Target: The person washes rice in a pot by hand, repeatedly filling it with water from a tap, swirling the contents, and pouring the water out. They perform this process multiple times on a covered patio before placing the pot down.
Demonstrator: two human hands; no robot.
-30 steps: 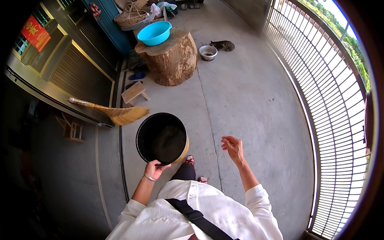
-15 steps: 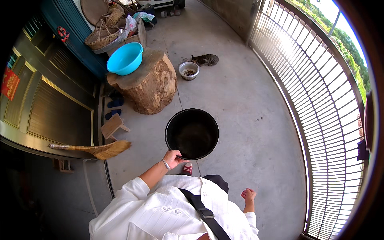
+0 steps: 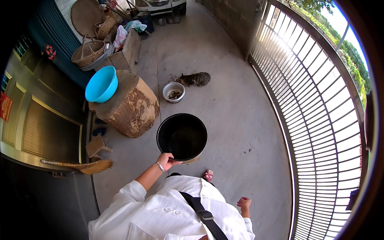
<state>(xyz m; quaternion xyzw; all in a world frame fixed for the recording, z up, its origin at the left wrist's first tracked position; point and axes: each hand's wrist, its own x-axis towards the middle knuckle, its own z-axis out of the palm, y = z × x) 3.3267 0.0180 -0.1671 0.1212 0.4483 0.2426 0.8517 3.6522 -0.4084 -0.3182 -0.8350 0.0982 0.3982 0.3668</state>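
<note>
At the left edge, a red paper sheet with gold-coloured marks [image 3: 5, 107] is fixed to the brass-and-dark panelled door [image 3: 52, 130]; its marks are too small to make out.

The deep, round pot with a black interior and pale outer wall [image 3: 182, 135] is in front of the body, near the middle of the scene. Its mouth faces up, and its axis runs from there down towards the floor; a strip of pale wall shows under the near rim. I cannot tell its exact tilt.

The left hand [image 3: 165, 161], a silver-coloured bangle [image 3: 160, 166] at its wrist, is clamped on the near left part of that rim, the forearm reaching forward and rightward. Well apart from it, the right hand [image 3: 243, 202] hangs low at the near right, fingers curled; I cannot tell how tightly.

Beyond the pot, a striped cat [image 3: 197, 79] crouches just right of a round silver-grey bowl [image 3: 168, 89]. Farther left, a bright blue round basin [image 3: 101, 84] sits on a thick wooden stump [image 3: 138, 106].
</note>
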